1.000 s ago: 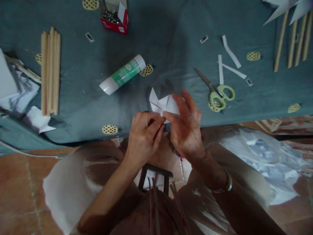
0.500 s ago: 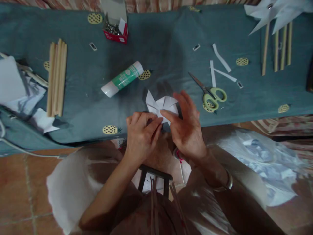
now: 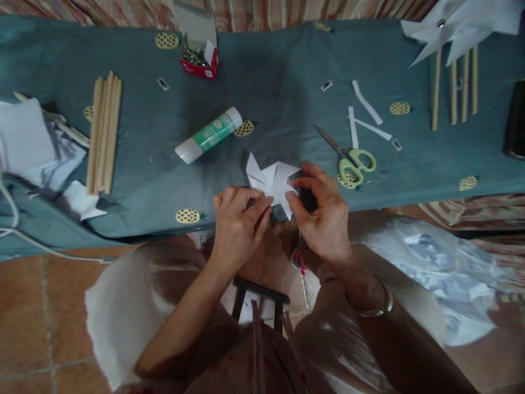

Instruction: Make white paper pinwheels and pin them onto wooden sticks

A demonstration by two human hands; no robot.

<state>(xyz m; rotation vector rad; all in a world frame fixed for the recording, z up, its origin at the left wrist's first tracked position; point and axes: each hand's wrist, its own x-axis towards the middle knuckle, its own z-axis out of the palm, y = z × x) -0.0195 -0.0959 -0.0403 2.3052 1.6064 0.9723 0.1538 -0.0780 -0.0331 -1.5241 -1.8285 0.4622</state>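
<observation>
A white paper pinwheel (image 3: pixel 275 183) with folded, pointed blades is held near the table's front edge. My left hand (image 3: pixel 240 221) pinches its lower left side between thumb and fingers. On the other side, my right hand (image 3: pixel 322 210) has its thumb and fingers at the right blade, closed around the paper's edge. Beyond the pinwheel lies a glue stick (image 3: pixel 211 134) with a green label. To its right rest scissors (image 3: pixel 348 158) with pale green handles.
A red box (image 3: pixel 199 64) of small metal fasteners stands at the back. Wooden sticks (image 3: pixel 103 137) and paper pieces (image 3: pixel 27 139) lie left. Finished pinwheels (image 3: pixel 461 30) on sticks are at the far right, paper strips (image 3: pixel 366 104) nearer. A plastic bag (image 3: pixel 435 273) sits below the table.
My right thumb has moved off the pinwheel's middle to its right edge, and the right fingers have curled in. My left hand keeps its pinch. The view has shifted slightly.
</observation>
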